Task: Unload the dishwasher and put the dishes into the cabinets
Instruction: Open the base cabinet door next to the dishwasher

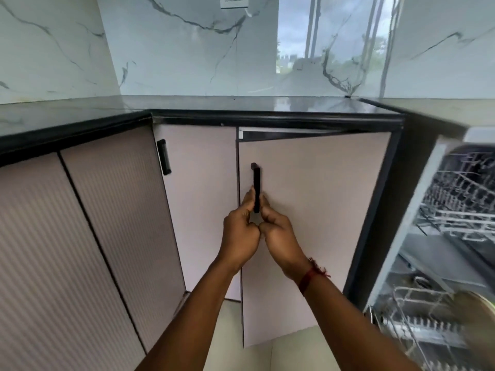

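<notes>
A pale pink cabinet door (pixel 316 210) under the dark counter stands slightly ajar, with a dark gap showing along its top edge. Its black vertical handle (pixel 256 180) is gripped at the lower end by both hands. My left hand (pixel 241 231) curls round it from the left and my right hand (pixel 278 234) from the right, thumbs touching. At the right edge stands the open dishwasher (pixel 417 236), with an upper wire rack (pixel 460 199) and a lower rack (pixel 417 325). A blurred round dish (pixel 471 314) sits in the lower rack.
A black countertop (pixel 241 105) runs along the marble-patterned wall. Left of the ajar door is a shut door with a second black handle (pixel 164 156), and ribbed cabinet fronts (pixel 80 236) fill the left side. Beige floor (pixel 292 352) lies below.
</notes>
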Tool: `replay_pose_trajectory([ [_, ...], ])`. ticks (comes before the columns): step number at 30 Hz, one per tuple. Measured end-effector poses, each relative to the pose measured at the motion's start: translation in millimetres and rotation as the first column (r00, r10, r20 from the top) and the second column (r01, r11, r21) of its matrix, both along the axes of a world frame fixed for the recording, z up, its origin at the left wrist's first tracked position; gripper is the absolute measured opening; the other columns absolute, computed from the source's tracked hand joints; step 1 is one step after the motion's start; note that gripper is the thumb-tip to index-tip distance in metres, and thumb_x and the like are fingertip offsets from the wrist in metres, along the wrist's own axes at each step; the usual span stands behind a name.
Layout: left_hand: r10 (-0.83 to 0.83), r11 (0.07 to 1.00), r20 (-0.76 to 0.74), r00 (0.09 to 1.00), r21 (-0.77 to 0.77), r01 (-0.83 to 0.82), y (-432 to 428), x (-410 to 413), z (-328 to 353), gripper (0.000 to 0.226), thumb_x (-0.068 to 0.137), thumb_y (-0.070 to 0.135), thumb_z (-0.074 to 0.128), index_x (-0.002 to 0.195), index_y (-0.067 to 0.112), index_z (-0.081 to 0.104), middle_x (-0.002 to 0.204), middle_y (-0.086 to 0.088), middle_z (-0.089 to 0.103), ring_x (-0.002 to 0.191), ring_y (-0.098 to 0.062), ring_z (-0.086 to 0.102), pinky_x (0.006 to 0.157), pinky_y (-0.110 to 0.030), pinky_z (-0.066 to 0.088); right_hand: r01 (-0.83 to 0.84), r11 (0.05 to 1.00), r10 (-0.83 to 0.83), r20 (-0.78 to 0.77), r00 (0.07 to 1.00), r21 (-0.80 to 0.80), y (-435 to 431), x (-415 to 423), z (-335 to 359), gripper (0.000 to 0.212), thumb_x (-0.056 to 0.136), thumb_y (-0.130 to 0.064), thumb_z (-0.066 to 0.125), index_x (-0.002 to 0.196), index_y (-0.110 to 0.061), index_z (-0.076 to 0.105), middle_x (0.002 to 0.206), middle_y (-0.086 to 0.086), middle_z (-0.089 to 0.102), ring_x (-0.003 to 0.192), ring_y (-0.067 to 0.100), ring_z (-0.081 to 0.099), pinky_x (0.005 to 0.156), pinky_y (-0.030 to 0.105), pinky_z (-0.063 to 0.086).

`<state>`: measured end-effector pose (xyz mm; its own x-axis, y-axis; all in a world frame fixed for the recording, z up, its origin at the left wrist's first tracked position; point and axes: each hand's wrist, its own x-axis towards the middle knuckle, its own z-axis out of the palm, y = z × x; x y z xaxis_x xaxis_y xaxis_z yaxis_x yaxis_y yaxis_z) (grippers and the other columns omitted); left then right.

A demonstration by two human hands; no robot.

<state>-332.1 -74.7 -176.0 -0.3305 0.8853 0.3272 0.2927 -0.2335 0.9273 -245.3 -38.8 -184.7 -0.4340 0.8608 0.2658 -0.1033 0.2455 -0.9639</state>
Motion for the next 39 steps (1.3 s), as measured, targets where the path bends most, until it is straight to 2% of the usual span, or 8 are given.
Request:
replay_pose_trajectory([
  [3, -0.057, 0.998, -0.025, 0.998, 0.014, 0.057, -47, 36, -6, 0.082, 0.084, -0.023, 0.04, 0.148, 0.026, 0.028, 0.147, 0.018, 0.029, 0.136, 0.001, 0.028, 0.1, 0.0, 0.027, 0.027, 1.0, -0.027, -0.029, 0.999, 0.006, -47, 40, -2, 0.071, 0.086, 0.017, 0.033, 0.15, -0.012, 0.03, 0.156, -0.004, 0.029, 0.138, 0.002, 0.029, 0.113, 0.022, 0.032],
  [6, -0.133, 0.991, -0.022, 0.991, 0.009, 0.133, -75, 69, -9, 0.078, 0.087, -0.018, 0.045, 0.149, 0.026, 0.029, 0.151, 0.016, 0.028, 0.138, -0.001, 0.028, 0.113, -0.022, 0.03, 0.064, 0.998, -0.063, -0.046, 0.997, 0.016, -80, 79, -3, 0.074, 0.081, 0.015, 0.037, 0.149, -0.012, 0.033, 0.153, -0.005, 0.034, 0.133, 0.001, 0.034, 0.096, 0.009, 0.041],
  [10, -0.21, 0.978, -0.132, 0.969, -0.039, 0.207, -105, 132, -3, 0.073, 0.093, -0.011, 0.044, 0.152, 0.023, 0.019, 0.159, 0.006, 0.018, 0.144, -0.009, 0.02, 0.116, -0.022, 0.02, 0.108, 0.992, -0.118, -0.161, 0.98, -0.07, -110, 140, 0, 0.082, 0.062, -0.003, 0.045, 0.144, -0.011, 0.043, 0.144, 0.003, 0.05, 0.129, 0.011, 0.049, 0.108, 0.033, 0.042],
  [15, -0.344, 0.939, -0.271, 0.899, -0.066, 0.339, -122, 198, -4, 0.08, 0.089, -0.016, 0.043, 0.154, 0.016, 0.009, 0.152, 0.013, 0.015, 0.127, 0.011, 0.015, 0.099, 0.0, 0.018, 0.205, 0.967, -0.246, -0.332, 0.911, -0.152, -125, 202, -2, 0.048, 0.081, -0.008, 0.041, 0.123, -0.016, 0.062, 0.123, -0.001, 0.067, 0.121, 0.017, 0.058, 0.106, 0.039, 0.042],
  [24, -0.433, 0.9, -0.403, 0.806, -0.138, 0.414, -112, 272, -2, 0.095, 0.085, -0.014, 0.048, 0.153, 0.025, -0.005, 0.162, 0.004, -0.006, 0.146, -0.014, 0.012, 0.111, -0.02, 0.024, 0.281, 0.935, -0.345, -0.378, 0.859, -0.216, -114, 273, -4, 0.038, 0.1, -0.015, 0.032, 0.127, -0.008, 0.059, 0.13, 0.003, 0.062, 0.116, 0.01, 0.06, 0.091, 0.021, 0.052],
  [30, -0.478, 0.874, -0.42, 0.771, -0.144, 0.463, -94, 315, -3, 0.093, 0.084, -0.014, 0.049, 0.155, 0.02, 0.0, 0.162, 0.002, -0.01, 0.149, -0.016, 0.003, 0.119, -0.035, 0.025, 0.269, 0.923, -0.366, -0.41, 0.836, -0.275, -109, 308, 10, 0.032, 0.1, -0.012, 0.034, 0.11, -0.011, 0.064, 0.098, -0.01, 0.073, 0.102, 0.005, 0.062, 0.096, 0.022, 0.047],
  [34, -0.485, 0.87, -0.419, 0.768, -0.14, 0.473, -87, 329, -8, 0.097, 0.083, -0.016, 0.048, 0.154, 0.021, -0.007, 0.159, 0.004, -0.022, 0.147, -0.011, -0.006, 0.118, -0.034, 0.026, 0.275, 0.918, -0.364, -0.325, 0.873, -0.287, -105, 327, 12, 0.035, 0.098, -0.017, 0.037, 0.119, -0.009, 0.064, 0.114, -0.004, 0.069, 0.108, 0.012, 0.062, 0.094, 0.027, 0.047],
  [39, -0.467, 0.87, -0.461, 0.754, -0.089, 0.484, -90, 329, -16, 0.102, 0.082, -0.016, 0.053, 0.152, 0.019, -0.013, 0.153, 0.009, -0.033, 0.132, 0.002, -0.01, 0.103, -0.013, 0.027, 0.295, 0.94, -0.304, -0.027, 0.952, -0.173, -111, 347, 5, 0.031, 0.097, -0.028, 0.041, 0.106, -0.014, 0.067, 0.103, -0.006, 0.071, 0.097, 0.008, 0.063, 0.083, 0.033, 0.044],
])
